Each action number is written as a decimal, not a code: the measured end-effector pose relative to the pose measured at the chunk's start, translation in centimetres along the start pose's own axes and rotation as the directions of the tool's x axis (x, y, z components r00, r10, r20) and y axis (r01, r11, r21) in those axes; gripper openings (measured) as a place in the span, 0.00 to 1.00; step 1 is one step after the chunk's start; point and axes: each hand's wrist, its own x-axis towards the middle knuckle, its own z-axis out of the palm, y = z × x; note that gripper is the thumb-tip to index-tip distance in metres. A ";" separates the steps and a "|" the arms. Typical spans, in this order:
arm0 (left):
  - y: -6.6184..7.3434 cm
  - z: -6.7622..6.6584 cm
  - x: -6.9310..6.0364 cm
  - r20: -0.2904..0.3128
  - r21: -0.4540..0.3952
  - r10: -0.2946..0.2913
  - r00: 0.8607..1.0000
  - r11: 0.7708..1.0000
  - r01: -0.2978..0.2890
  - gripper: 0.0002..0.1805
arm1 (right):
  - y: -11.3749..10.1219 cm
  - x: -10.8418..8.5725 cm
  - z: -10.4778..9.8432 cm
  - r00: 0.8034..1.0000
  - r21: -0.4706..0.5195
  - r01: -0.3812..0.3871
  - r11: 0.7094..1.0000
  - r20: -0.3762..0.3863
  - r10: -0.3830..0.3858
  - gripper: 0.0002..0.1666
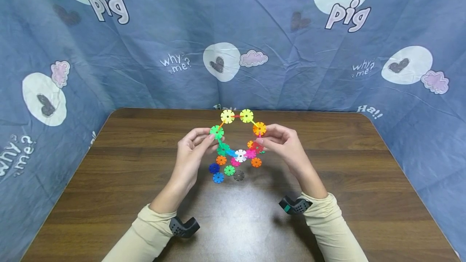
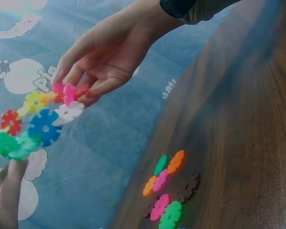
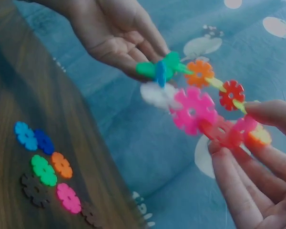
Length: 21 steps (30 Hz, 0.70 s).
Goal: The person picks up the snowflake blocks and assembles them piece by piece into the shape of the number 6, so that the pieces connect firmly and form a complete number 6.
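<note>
A ring of joined notched discs hangs above the table between both hands; its yellow discs (image 1: 246, 116) are at the top and a white disc (image 1: 240, 156) at the bottom. My left hand (image 1: 191, 153) pinches the ring at a green disc (image 1: 216, 132) on its left side. On the right side my right hand (image 1: 287, 146) pinches it beside an orange disc (image 1: 259, 128) and a red one. The right wrist view shows a pink disc (image 3: 194, 110) close up; in the left wrist view a blue disc (image 2: 45, 127) faces the camera.
Several loose discs lie on the wooden table (image 1: 127, 173) below the ring, among them a blue disc (image 1: 218, 178), a dark brown disc (image 1: 238, 175) and an orange disc (image 1: 256, 162). A blue printed cloth (image 1: 145, 84) hangs behind the table and along its sides.
</note>
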 end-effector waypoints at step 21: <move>0.3 0.1 -0.2 -0.010 -0.032 -0.004 1.000 0.999 0.003 0.22 | 0.2 0.1 -0.1 1.000 -0.112 -0.005 0.994 -0.007 0.004 0.14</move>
